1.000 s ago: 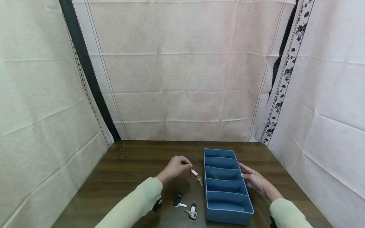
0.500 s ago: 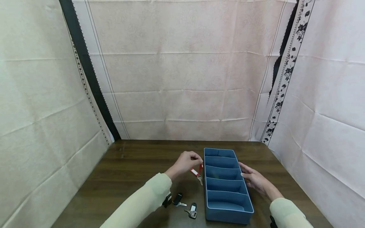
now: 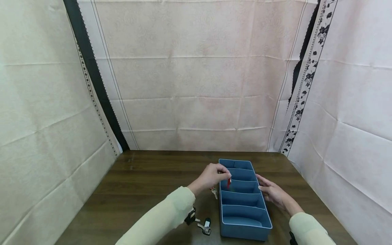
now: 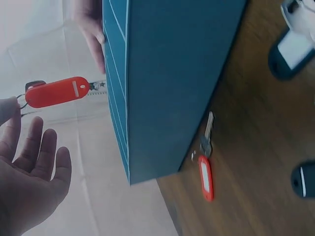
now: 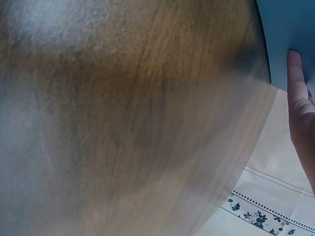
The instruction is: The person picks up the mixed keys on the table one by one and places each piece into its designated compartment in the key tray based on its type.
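Note:
My left hand (image 3: 213,177) pinches the ring of a red-tagged key (image 4: 56,92) between thumb and finger. The red tag dangles above the middle compartments of the blue divided box (image 3: 245,232); part of its key shows behind the tag. My right hand (image 3: 274,194) lies along the box's right side, thumb near the rim. In the right wrist view, an extended finger (image 5: 297,81) presses flat against the outer wall. On the table left of the box lies a second red-tagged key (image 4: 205,178), partly hidden by my left hand in the head view.
Close to the box's front left corner lies a key with a dark tag (image 3: 206,227). Another dark-tagged key (image 4: 304,179) lies near it, mostly covered by my left sleeve in the head view. Pale cloth (image 3: 190,78) hangs behind the wooden table (image 3: 153,170) and at both sides.
My left hand has carried the red-tagged key rightward, from beside the other red-tagged key to over the box. My right hand and the box have stayed in place.

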The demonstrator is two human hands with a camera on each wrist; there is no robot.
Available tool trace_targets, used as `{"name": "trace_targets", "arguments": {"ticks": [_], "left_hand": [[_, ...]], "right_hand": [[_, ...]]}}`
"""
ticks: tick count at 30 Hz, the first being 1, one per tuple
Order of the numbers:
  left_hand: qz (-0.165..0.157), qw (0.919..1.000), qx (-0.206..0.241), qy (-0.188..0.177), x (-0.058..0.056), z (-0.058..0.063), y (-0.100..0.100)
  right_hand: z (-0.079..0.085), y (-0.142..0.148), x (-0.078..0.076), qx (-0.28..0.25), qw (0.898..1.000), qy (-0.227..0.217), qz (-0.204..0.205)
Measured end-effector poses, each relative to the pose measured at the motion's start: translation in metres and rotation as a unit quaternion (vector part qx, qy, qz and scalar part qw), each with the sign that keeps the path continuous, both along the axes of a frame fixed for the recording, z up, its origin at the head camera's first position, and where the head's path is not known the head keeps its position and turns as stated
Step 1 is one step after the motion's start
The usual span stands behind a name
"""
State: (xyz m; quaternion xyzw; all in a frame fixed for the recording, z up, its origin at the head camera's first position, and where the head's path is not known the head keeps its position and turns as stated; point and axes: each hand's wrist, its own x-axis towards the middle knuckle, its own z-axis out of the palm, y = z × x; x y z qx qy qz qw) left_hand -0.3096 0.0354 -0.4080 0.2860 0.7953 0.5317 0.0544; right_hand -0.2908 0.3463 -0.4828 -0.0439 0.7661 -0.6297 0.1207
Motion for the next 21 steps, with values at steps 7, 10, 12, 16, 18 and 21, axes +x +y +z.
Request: {"name": "trace_targets", "arguments": {"ticks": [7,10,12,16,18,21], "left_hand": [[-0.009,0.9999,-0.014,-0.001,0.009,-0.010,0.016],[-0.015,0.9996,-0.023,-0.001,0.013,-0.014,0.022],[-0.017,0.9994,-0.030,-0.004,0.015,-0.016,0.026],[-0.023,0.9988,-0.042,-0.006,0.018,-0.019,0.032],[-0.026,0.9985,-0.048,-0.005,0.019,-0.020,0.033],[-0.031,0.9982,-0.051,-0.007,0.020,-0.022,0.035]], "right_hand": [[-0.002,0.000,-0.001,-0.001,1.000,-0.003,-0.010],[-0.002,0.000,0.000,0.001,1.000,-0.004,-0.015],[-0.002,0.000,0.000,0.003,1.000,-0.005,-0.015],[-0.002,0.000,0.000,0.005,1.000,-0.007,-0.017],[-0.002,0.001,0.000,0.005,1.000,-0.007,-0.017],[-0.002,0.001,0.000,0.004,1.000,-0.004,-0.013]]}}
